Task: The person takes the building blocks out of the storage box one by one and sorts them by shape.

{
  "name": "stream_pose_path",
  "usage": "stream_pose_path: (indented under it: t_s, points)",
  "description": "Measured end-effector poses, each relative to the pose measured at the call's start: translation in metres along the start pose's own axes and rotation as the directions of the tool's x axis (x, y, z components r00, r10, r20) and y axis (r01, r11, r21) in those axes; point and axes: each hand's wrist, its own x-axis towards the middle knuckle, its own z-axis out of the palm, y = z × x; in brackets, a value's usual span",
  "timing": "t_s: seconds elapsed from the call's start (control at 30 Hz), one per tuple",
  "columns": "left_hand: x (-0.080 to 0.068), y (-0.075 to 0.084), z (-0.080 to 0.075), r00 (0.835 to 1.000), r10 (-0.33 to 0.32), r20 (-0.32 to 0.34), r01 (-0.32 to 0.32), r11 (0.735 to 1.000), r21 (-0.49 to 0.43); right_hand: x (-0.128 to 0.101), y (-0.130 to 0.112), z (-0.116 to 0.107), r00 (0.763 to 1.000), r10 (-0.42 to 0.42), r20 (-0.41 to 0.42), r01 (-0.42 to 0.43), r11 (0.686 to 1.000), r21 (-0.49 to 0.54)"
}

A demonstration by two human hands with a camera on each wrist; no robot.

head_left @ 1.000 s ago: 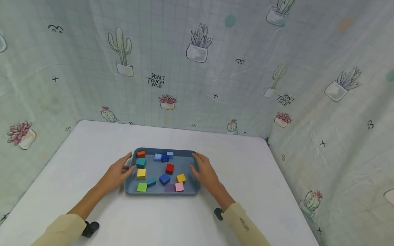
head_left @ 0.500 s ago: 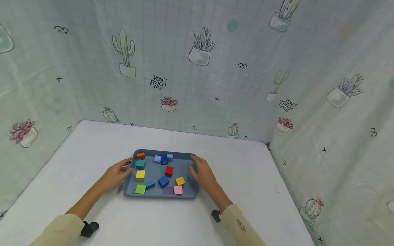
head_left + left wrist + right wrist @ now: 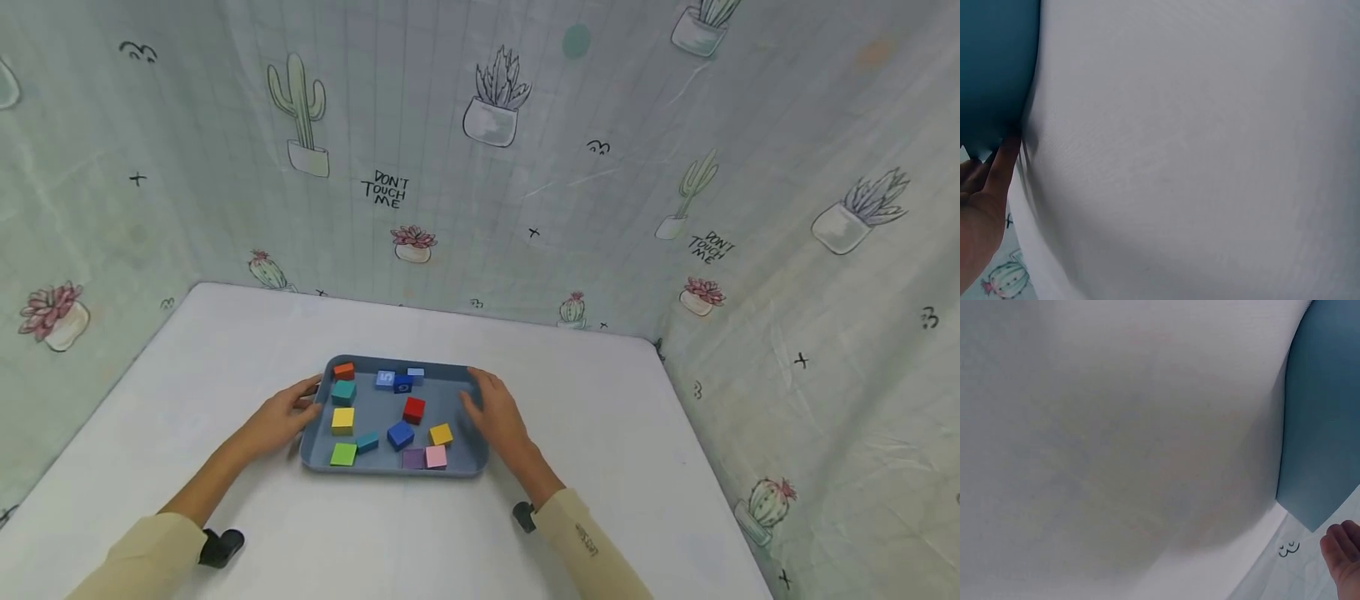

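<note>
A blue-grey tray lies on the white table and holds several coloured blocks, among them a red block, a blue block, a yellow block and a pink block. My left hand grips the tray's left rim, thumb at the far corner. On the right rim my right hand holds on, thumb inside the tray. The left wrist view shows the left hand with a finger against the tray. In the right wrist view a fingertip of the right hand shows beside the tray.
The white table is walled on three sides by a cactus-print curtain. Black wrist-camera mounts sit at both cuffs near the front edge.
Both hands stay on the tray's sides. The tray and hands have barely shifted; the head view has moved a little.
</note>
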Motion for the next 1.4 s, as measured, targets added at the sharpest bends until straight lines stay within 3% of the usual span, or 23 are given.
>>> stream_pose_path:
  t_s: [0.23,0.5,0.77,1.0,1.4]
  points:
    - [0.005,0.002,-0.003,1.0,-0.027,0.008,0.027,1.0,-0.015,0.007,0.0,0.001,0.999,0.037,0.017,-0.037,0.999,0.005]
    - [-0.001,-0.001,0.002,0.999,-0.037,-0.002,0.037,0.999,-0.037,0.01,-0.001,0.008,0.994,0.054,0.093,-0.056,0.998,0.017]
    - [-0.001,0.003,0.001,1.0,-0.026,0.004,0.026,0.998,-0.061,0.015,-0.004,0.013,0.984,0.149,0.101,-0.152,0.988,0.03]
    - [-0.002,-0.002,0.003,1.0,-0.024,-0.006,0.023,0.997,-0.069,0.02,-0.014,0.018,0.975,0.116,0.19,-0.127,0.991,0.051]
    - [-0.001,-0.005,0.004,1.0,-0.027,-0.01,0.026,0.996,-0.081,0.026,-0.017,0.025,0.969,0.058,0.242,-0.062,0.998,0.006]
